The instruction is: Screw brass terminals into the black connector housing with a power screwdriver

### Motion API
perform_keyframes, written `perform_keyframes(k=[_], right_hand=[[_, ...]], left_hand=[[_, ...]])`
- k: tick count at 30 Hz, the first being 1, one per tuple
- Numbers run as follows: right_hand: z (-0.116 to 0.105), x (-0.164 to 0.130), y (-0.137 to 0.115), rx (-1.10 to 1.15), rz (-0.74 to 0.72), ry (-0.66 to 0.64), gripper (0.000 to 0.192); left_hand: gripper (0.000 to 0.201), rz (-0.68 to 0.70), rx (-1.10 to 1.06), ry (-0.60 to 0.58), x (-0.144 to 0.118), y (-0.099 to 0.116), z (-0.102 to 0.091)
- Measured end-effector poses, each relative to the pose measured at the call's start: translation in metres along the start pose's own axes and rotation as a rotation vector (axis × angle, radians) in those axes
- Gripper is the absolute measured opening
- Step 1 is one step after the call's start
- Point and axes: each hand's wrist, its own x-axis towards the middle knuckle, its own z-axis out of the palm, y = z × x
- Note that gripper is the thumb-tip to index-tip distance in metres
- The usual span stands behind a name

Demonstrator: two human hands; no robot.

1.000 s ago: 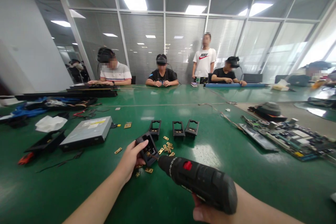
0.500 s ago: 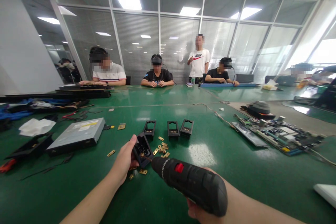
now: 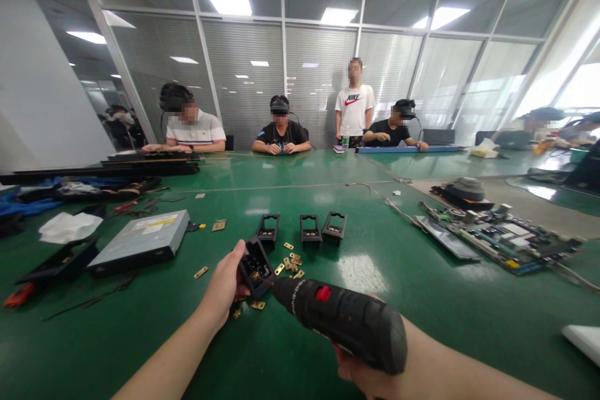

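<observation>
A: Head view, entry: my left hand is closed around a small black frame, thumb on its upper edge, holding it tilted just above the green table. My right hand is wrapped around the grip of a black power screwdriver; only the fingers under the body show.

B: Where does the tool point?

A: Its tip meets the inside of the frame I hold. The red switch faces up.

B: What lies around it?

A: Small brass plates are scattered just beside and below the frame. Three more black frames stand in a row a little farther off. To the left, a grey disc drive lies flat, with a white cloth beyond it. To the right, a circuit board lies well apart.

B: Anyone else?

A: Three people sit at the far side of the table, and one person in a white shirt stands behind them.
</observation>
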Motion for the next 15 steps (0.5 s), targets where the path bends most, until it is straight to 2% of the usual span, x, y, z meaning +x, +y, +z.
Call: perform_keyframes(k=[8, 15], right_hand=[[-0.002, 0.002, -0.002, -0.022, 0.031, -0.026, 0.011], [-0.001, 0.006, 0.01, 0.021, -0.043, -0.019, 0.013]], left_hand=[[0.061, -0.002, 0.008, -0.001, 0.002, -0.002, -0.001], [0.059, -0.019, -0.017, -0.01, 0.003, -0.004, -0.001]])
